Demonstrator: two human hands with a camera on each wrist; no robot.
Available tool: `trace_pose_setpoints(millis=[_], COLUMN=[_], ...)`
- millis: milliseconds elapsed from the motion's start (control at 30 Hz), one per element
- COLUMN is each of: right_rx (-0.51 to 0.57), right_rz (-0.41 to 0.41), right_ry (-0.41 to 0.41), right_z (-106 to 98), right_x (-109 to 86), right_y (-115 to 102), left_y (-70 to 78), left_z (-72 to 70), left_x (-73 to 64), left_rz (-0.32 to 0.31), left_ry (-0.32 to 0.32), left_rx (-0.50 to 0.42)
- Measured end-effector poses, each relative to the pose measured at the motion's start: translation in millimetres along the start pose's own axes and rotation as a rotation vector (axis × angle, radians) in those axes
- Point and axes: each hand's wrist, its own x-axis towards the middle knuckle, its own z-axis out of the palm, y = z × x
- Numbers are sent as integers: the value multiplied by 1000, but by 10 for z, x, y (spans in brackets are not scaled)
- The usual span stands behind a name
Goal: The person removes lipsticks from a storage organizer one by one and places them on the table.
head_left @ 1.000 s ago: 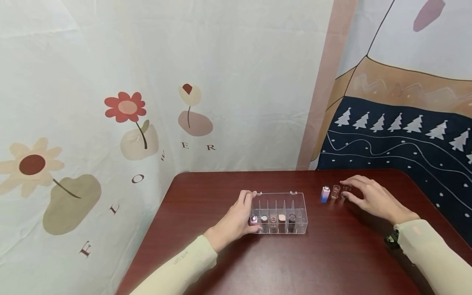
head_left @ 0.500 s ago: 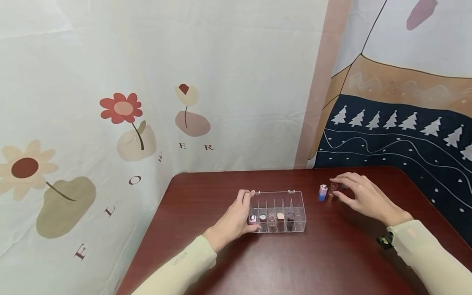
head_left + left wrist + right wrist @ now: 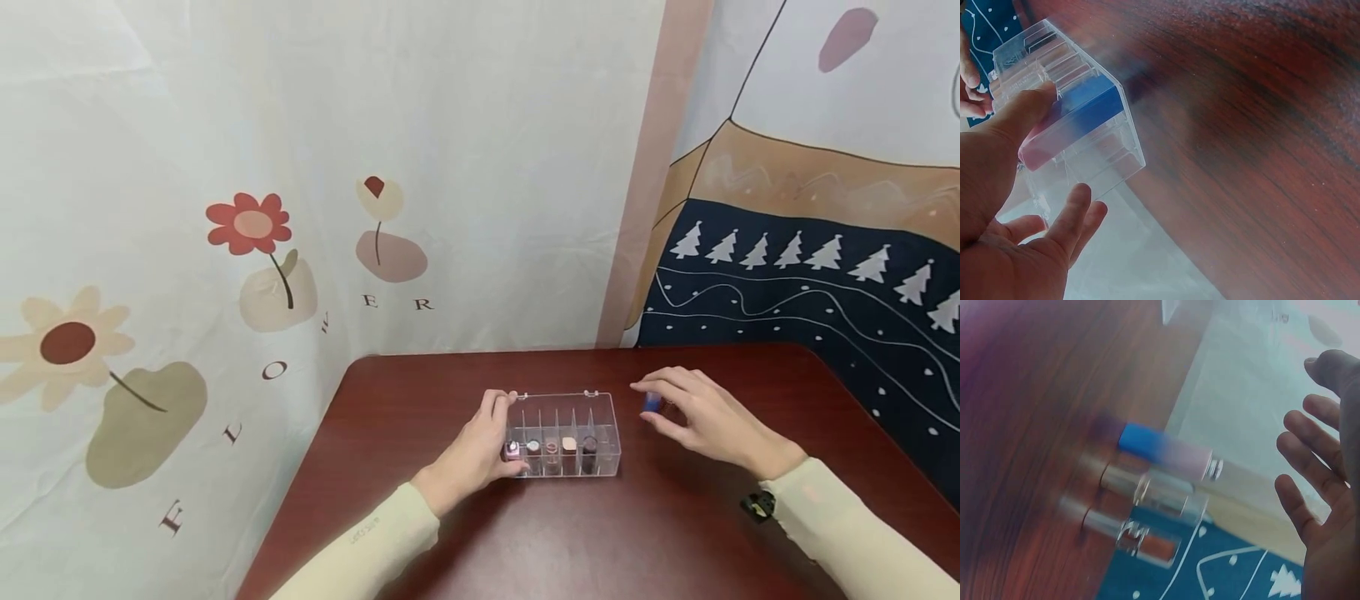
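Note:
My left hand [image 3: 472, 437] grips the left end of a clear divided plastic box [image 3: 618, 458], thumb in front and fingers behind. Several lipstick tubes stand in its compartments; the left wrist view shows a pink-and-blue one [image 3: 1079, 119] beside the thumb. My right hand [image 3: 697, 412] hovers with loosely bent fingers over another pink-and-blue lipstick [image 3: 652, 402] standing on the table. The right wrist view shows this hand apart from that tube and from two clear lipstick tubes [image 3: 1150, 494] in a row with it. In the head view the hand hides those two.
The dark red wooden table [image 3: 555, 533] ends at a pale wall cloth [image 3: 487, 250] with printed flowers at the back and left. A navy cloth [image 3: 780, 300] with white trees hangs behind the right side.
My right hand has moved left, past the clear tubes to the pink-and-blue lipstick. My left hand and the box stay in place.

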Motion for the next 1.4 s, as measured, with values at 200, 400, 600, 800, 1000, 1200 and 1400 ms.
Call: trace_pose_setpoints(millis=[200, 400, 600, 800, 1000, 1200, 1400], right_rx=[6, 26, 58, 67, 47, 57, 61], right_rz=[-43, -102, -150, -181, -169, -208, -245], right_ry=[-9, -24, -30, -48, -82, -63, -61], right_z=[82, 141, 212, 303, 368, 433, 497], right_x=[82, 150, 230, 263, 268, 284, 292], right_y=[-147, -265, -354, -422, -472, -504, -533], left_y=[-9, -16, -32, -39, -28, -19, -16], left_z=[1, 4, -3, 8, 12, -2, -5], left_x=[-4, -12, -15, -16, -12, -8, -19], left_rz=[-11, -5, 7, 5, 4, 5, 22], left_ry=[-3, -9, -7, -2, 14, 12, 15], left_rx=[-12, -11, -6, -13, -13, -15, -8])
